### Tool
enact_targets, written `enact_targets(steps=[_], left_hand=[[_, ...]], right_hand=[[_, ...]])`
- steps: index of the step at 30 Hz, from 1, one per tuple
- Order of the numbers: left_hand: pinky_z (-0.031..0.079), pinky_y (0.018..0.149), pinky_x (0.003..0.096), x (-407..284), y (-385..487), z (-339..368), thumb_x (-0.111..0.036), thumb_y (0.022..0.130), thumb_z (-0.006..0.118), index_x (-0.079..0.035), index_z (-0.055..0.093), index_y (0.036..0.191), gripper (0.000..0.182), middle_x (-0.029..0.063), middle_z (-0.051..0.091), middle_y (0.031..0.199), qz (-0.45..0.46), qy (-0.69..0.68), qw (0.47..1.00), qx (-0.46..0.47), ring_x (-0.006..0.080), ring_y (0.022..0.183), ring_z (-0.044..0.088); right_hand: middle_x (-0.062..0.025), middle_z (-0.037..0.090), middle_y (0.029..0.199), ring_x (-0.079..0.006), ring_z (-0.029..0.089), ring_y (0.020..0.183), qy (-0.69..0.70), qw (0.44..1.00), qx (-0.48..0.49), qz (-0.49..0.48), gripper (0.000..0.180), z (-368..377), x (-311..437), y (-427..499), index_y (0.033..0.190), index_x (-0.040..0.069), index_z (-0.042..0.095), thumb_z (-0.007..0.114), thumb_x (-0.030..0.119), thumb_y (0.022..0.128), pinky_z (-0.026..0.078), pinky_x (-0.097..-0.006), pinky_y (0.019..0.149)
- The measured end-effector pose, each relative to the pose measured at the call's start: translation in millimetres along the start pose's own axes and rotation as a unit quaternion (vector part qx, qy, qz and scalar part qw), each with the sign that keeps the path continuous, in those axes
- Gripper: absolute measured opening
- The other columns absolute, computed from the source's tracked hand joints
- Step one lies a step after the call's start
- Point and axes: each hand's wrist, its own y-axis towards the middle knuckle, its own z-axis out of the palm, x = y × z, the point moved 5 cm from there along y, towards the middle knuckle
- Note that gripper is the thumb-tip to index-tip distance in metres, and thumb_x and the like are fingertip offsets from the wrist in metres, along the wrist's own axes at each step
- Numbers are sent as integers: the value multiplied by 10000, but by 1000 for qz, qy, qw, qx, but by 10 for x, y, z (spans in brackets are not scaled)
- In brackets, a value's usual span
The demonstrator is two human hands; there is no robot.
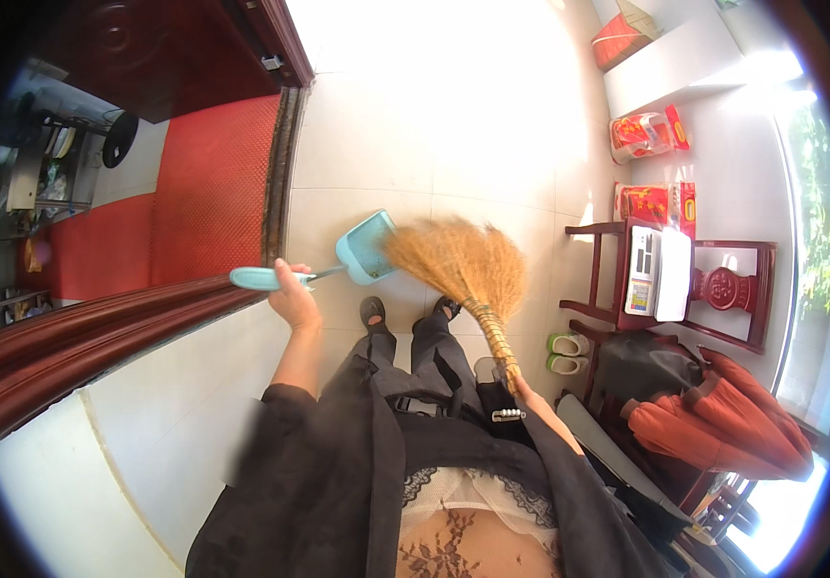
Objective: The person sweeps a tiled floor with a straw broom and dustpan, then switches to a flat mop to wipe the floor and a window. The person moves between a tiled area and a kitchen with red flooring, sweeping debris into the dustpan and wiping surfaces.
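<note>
My left hand [294, 295] is closed around the handle of a light blue long-handled dustpan [365, 246]. The pan faces right, and some small dark bits lie near its lower edge. In my right hand [527, 397] is the bound handle end of a straw broom [469, 267]. Its bristles fan out over the pale tiled floor [386, 159], and their left tips overlap the pan's mouth. The bristles are blurred. Whether they touch the floor or the pan, I cannot tell.
At left, a dark red wooden door frame [133, 329] borders a red mat [216, 180]. Along the right stand a wooden chair [621, 289] bearing a white scale [657, 273], red-and-clear bags [647, 136], white-and-green shoes [568, 344], and an orange jacket [718, 419] on furniture.
</note>
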Motion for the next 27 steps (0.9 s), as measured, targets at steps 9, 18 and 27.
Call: enact_targets(steps=[9,18,27], left_hand=[[397,552,274,-39,107,-335,-422,877,443,-9,586,631,501,50,595,657,-5,-17,995,-99,142,594,514],[388,541,267,-35,252,-278,-428,887,430,-28,590,635,499,48,608,644,5,16,996,-89,130,575,514],[403,604,305,-45,247,-299,-423,888,410,-13,582,605,527,44,589,636,25,23,996,-87,160,616,511]], right_hand=[[-273,584,960,-380,585,904,-64,990,1,123,674,-799,652,1533,1262,9,298,605,96,669,482,-414,754],[-287,525,1128,-380,505,1083,-73,994,73,-20,856,-559,460,862,1375,87,247,665,154,631,400,-380,913],[-278,575,1002,-394,556,972,-171,984,28,45,819,-708,1090,1501,1353,38,163,590,102,657,461,-414,820]])
